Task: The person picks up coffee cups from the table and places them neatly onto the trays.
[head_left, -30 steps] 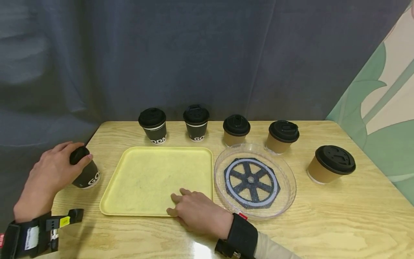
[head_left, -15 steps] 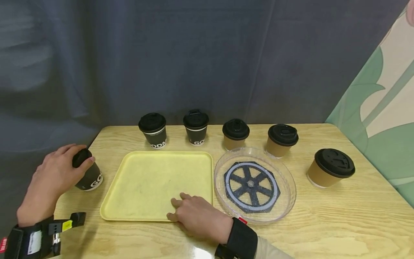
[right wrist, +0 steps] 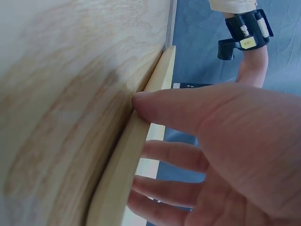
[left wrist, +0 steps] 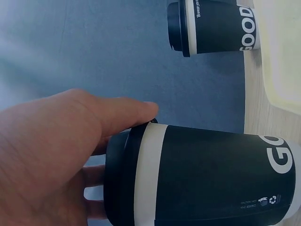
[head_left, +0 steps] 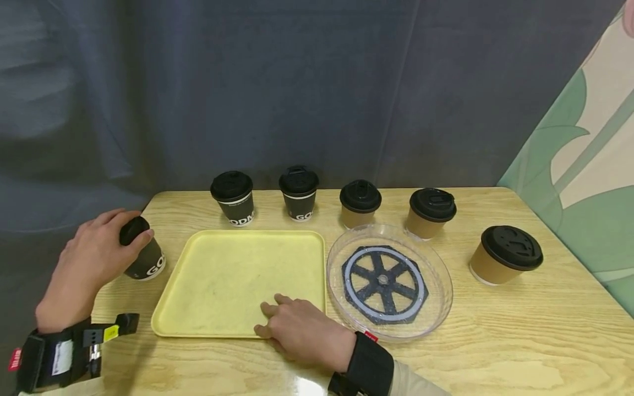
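Observation:
My left hand [head_left: 101,245] grips a black paper coffee cup [head_left: 147,261] from above, thumb and fingers around its black lid [left wrist: 123,176]. The cup tilts a little, left of the yellow tray [head_left: 213,286], with white lettering on its lower side. At the tray's front edge lies my right hand [head_left: 309,333]. Its thumb [right wrist: 167,108] is against the outer side of the rim, while the other fingers [right wrist: 176,155] reach over the inner side, holding the tray's edge. Nothing lies in the tray.
Behind the tray stand two more black lidded cups [head_left: 238,209] [head_left: 299,206]. Brown lidded cups [head_left: 358,217] [head_left: 423,223] [head_left: 492,264] stand to the right. A clear round dish [head_left: 441,297] with a dark spoked base sits beside the tray. A dark curtain [head_left: 297,88] hangs behind the table.
My left hand has moved slightly right, toward the tray, carrying the black cup with it. The right hand stays in place at the tray's edge. The head view has shifted a little.

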